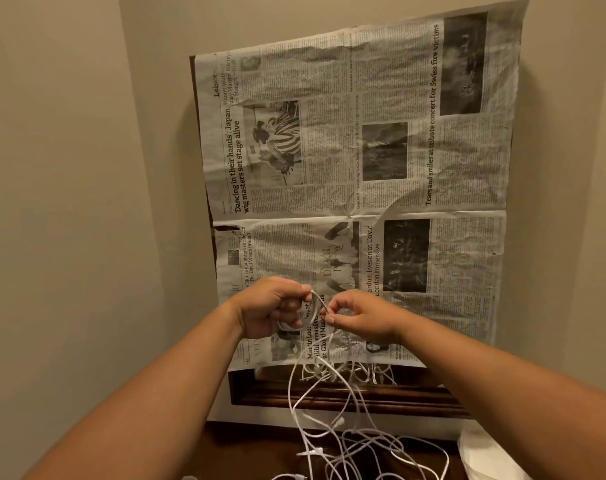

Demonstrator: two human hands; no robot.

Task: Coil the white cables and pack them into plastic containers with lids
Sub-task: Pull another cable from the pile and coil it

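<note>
My left hand grips a small coil of white cable, raised in front of a newspaper-covered mirror. My right hand pinches the same cable just right of the coil, fingers curled round the strand. From the coil the cable hangs down to a tangled heap of white cables lying on the dark wooden surface below. Several plugs show among the loose strands. No plastic container or lid is plainly visible.
A sheet of newspaper covers a dark wood-framed mirror leaning on the beige wall. A white translucent object lies at the bottom right, its nature unclear. The dark wooden tabletop runs along the bottom.
</note>
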